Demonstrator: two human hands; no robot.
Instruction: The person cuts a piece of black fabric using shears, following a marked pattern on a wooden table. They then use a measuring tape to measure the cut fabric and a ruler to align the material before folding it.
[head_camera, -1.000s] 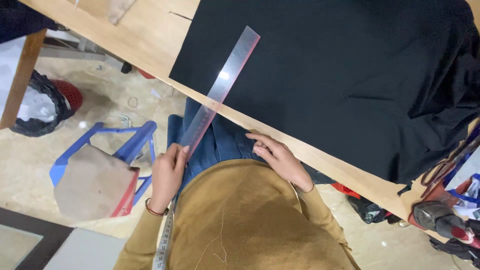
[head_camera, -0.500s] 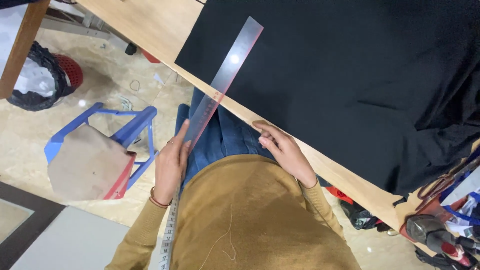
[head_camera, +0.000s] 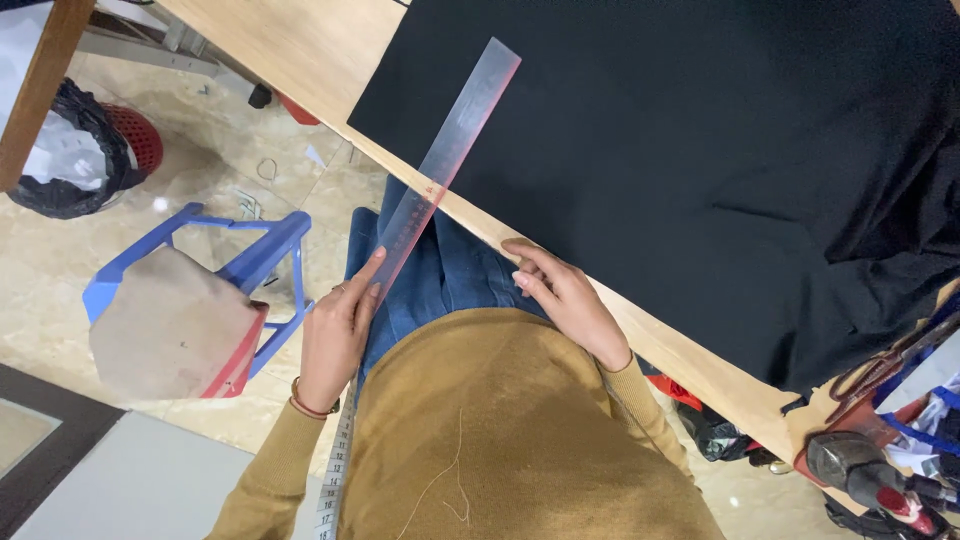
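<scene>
A long clear ruler (head_camera: 455, 150) lies slanted, its far end on the black fabric (head_camera: 700, 140) and its near end hanging over the wooden table's edge (head_camera: 640, 330). My left hand (head_camera: 338, 330) holds the ruler's near end, fingers along it, above my blue jeans. My right hand (head_camera: 560, 295) rests with fingertips on the table's front edge, just beside the fabric's near border, holding nothing. A measuring tape (head_camera: 338, 470) hangs down by my left wrist over my tan sweater.
A blue stool with a brown seat (head_camera: 180, 310) stands on the tiled floor at left. A red bin with a black bag (head_camera: 85, 150) sits far left. Scissors (head_camera: 880, 370) and tools (head_camera: 870, 470) lie at the table's right end.
The view has shifted slightly, so the table and ruler sit a little further right. Both hands keep their places; the ruler stays slanted on the fabric.
</scene>
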